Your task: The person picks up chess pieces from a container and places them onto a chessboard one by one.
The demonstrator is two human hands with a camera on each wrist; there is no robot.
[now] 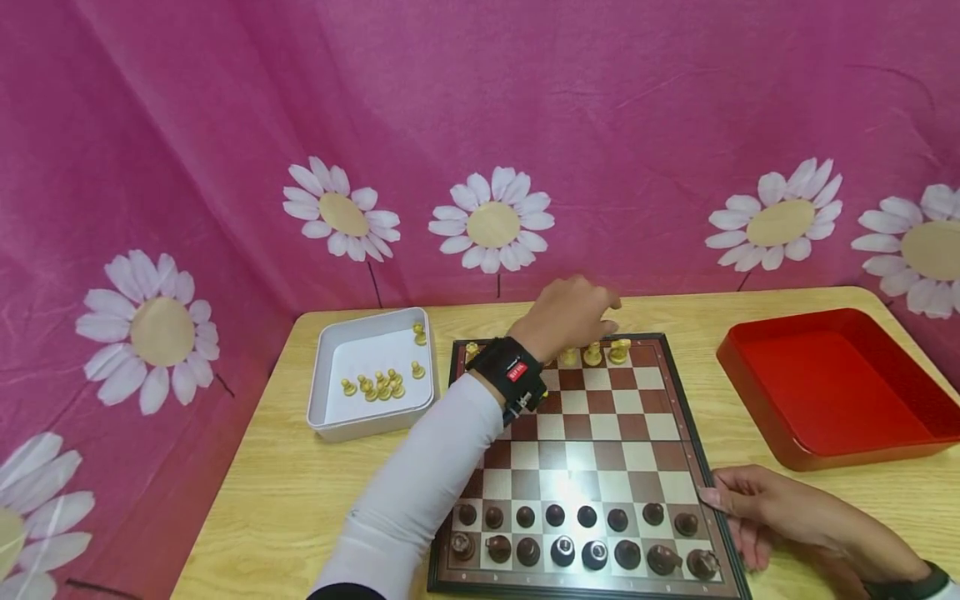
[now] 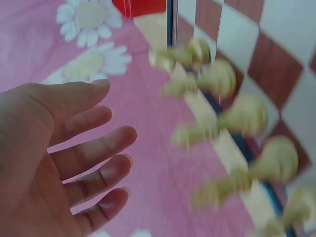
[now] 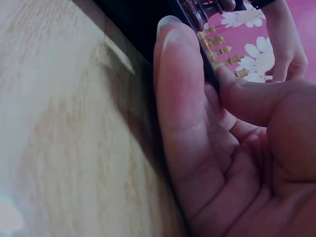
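A folding chessboard point(image 1: 577, 455) lies on the table. Over its far edge reaches my left hand point(image 1: 566, 317); the left wrist view shows that hand point(image 2: 84, 153) with fingers apart and nothing in them, beside a row of pale yellow chess pieces point(image 2: 274, 160). Part of that far row is hidden behind the hand and wrist in the head view, where a yellow knight point(image 1: 618, 352) shows at its right. My right hand point(image 1: 780, 508) grips the board's right edge, thumb on top and fingers against the side. Dark brown chess pieces point(image 1: 627, 554) stand in two rows at the near side.
Left of the board is a white tray point(image 1: 360, 429) with several yellow pieces point(image 1: 384, 390), some upright. A red tray point(image 1: 840, 383) stands at the right. Behind the wooden table point(image 1: 277, 492) hangs a pink cloth point(image 1: 630, 125) with daisies.
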